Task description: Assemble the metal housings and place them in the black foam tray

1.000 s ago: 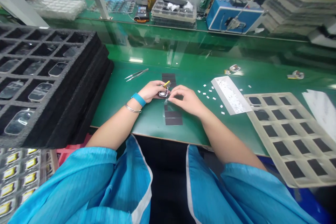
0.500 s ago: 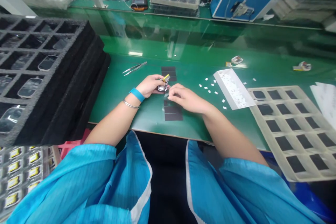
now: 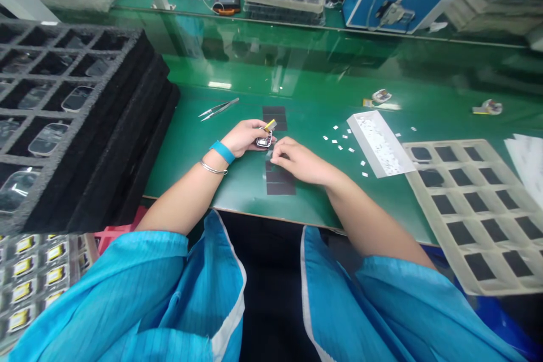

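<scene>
My left hand point(image 3: 244, 137) is closed around a small silvery metal frame point(image 3: 263, 141) with a yellow tab sticking up from it, held just above the green bench. My right hand point(image 3: 297, 159) rests right beside it, fingers pinched together at the frame's lower right edge, over a strip of dark rectangular pads point(image 3: 280, 184). What the right fingertips pinch is too small to make out. More dark pads point(image 3: 274, 117) lie just beyond the hands.
Tweezers point(image 3: 218, 108) lie left of the hands. Black foam trays point(image 3: 63, 113) with clear parts stack at the left. A white strip point(image 3: 379, 143) with scattered small white bits and a beige compartment tray point(image 3: 475, 209) sit at the right. A blue box point(image 3: 394, 5) stands on the far bench.
The view shifted slightly. My hands stay together at the metal frame, with the right fingers drawn a little closer to it.
</scene>
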Action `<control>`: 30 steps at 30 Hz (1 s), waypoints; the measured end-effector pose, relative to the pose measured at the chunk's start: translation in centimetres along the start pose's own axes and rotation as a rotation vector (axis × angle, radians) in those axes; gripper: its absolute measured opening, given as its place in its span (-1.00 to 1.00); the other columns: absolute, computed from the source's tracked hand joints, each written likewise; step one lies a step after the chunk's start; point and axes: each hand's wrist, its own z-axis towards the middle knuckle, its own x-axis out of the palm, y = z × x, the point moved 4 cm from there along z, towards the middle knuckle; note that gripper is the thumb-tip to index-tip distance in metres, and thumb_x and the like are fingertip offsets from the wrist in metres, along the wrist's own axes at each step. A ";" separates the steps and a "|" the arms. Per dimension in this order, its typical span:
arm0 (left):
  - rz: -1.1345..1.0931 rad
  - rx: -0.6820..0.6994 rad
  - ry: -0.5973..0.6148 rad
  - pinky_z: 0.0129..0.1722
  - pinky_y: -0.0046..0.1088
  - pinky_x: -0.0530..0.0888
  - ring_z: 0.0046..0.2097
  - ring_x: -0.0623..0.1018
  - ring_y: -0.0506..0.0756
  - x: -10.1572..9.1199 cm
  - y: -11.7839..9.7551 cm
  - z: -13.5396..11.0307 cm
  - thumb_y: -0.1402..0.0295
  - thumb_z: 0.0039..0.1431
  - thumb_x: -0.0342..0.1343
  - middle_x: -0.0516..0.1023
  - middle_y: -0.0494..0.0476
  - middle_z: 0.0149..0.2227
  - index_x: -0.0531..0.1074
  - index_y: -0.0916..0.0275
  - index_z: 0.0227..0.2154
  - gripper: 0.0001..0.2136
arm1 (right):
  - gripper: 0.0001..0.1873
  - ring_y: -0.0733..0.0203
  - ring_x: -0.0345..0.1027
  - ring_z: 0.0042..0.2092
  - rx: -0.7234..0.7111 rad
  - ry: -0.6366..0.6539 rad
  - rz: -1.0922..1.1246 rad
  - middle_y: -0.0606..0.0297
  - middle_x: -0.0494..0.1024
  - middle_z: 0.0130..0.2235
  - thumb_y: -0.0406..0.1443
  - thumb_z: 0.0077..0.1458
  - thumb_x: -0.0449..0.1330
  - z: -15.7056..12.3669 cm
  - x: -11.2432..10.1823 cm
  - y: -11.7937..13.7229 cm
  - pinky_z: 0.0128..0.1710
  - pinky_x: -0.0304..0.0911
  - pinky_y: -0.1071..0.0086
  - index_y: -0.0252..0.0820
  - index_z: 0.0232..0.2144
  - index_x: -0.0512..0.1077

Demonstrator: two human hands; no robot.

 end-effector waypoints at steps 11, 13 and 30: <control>0.027 0.005 -0.021 -0.16 -0.29 0.58 -0.38 0.58 0.01 0.0 0.0 0.0 0.63 0.05 0.09 0.56 0.10 -0.46 0.41 0.33 -0.37 -0.88 | -0.90 0.07 0.31 -0.11 0.008 -0.225 -0.152 0.20 0.41 -0.23 -0.35 0.02 0.33 0.5 1.8 -0.7 0.03 0.27 0.09 -0.16 -0.51 0.51; 0.027 0.007 -0.019 -0.18 -0.33 0.58 -0.40 0.57 0.00 0.0 0.0 0.0 0.63 0.06 0.08 0.56 0.08 -0.48 0.41 0.33 -0.38 -0.88 | -0.86 0.06 0.29 -0.12 0.020 -0.216 -0.180 0.18 0.41 -0.23 -0.39 0.06 0.28 0.6 2.4 -0.6 0.02 0.27 0.08 -0.18 -0.53 0.48; 0.032 0.044 -0.015 -0.37 -0.46 0.57 -0.50 0.52 -0.04 0.2 0.2 0.2 0.64 0.03 0.09 0.50 0.03 -0.54 0.41 0.33 -0.38 -0.88 | -0.83 0.14 0.40 -0.12 -0.213 -0.375 0.262 0.23 0.51 -0.22 -0.19 0.12 0.25 -1.5 -3.7 2.3 0.00 0.30 0.18 -0.14 -0.44 0.44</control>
